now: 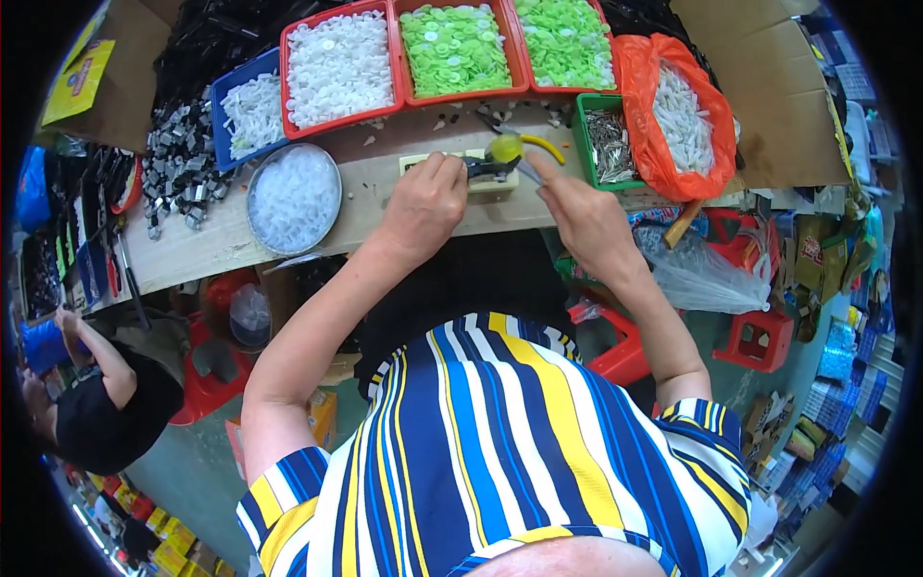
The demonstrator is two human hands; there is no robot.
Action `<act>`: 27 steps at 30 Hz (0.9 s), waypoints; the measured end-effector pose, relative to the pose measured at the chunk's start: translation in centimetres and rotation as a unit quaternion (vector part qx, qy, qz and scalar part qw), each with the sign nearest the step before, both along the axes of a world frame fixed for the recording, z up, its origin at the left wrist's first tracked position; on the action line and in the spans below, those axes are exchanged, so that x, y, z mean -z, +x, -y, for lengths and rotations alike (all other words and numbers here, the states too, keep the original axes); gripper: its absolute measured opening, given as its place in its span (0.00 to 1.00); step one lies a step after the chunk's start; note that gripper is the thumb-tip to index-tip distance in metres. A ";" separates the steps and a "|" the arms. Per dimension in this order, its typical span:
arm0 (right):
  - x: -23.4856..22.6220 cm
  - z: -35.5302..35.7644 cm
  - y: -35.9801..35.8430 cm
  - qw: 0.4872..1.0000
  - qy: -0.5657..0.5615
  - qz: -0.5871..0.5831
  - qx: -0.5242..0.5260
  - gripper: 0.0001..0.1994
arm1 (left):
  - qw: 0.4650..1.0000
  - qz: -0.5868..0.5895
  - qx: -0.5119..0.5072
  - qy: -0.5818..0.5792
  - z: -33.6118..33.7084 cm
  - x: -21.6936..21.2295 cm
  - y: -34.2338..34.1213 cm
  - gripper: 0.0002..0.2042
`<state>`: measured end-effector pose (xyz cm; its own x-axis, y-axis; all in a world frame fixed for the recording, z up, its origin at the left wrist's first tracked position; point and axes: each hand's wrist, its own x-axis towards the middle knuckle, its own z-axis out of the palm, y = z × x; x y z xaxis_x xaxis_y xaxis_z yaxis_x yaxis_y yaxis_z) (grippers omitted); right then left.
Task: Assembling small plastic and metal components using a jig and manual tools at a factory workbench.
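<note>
My left hand (429,207) is closed round one end of a small black part (492,167), holding it over a cream block (471,156) on the bench. A translucent yellow-green round piece (505,146) shows at the part's other end. My right hand (586,219) is beside that end, its thumb and index finger bent in a pinch. A thin greyish piece shows by its fingertips; what they grip is too small to make out. Just beyond lie pliers (544,146) with a yellow handle.
Red trays hold white pieces (340,67) and green discs (456,50). Nearby are a blue tray (223,144), a round metal dish (252,216), a green box of metal pins (583,144) and an orange bag (642,135). Black-and-silver parts (183,159) are heaped left. Another person (120,394) sits at left.
</note>
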<state>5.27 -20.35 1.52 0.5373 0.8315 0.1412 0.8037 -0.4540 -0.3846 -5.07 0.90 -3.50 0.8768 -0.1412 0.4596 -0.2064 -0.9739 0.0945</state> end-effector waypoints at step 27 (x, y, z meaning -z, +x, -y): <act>-0.9 -4.9 0.2 0.996 -0.011 0.029 -0.087 0.21 | 0.993 0.061 -0.064 -0.072 3.0 2.2 -2.4 0.16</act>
<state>5.47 -15.43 2.39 0.3758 0.9147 0.1486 0.8917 -0.3133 -0.3266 -7.51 -2.12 -5.72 0.8202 0.0434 0.5704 -0.1000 -0.9709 0.2176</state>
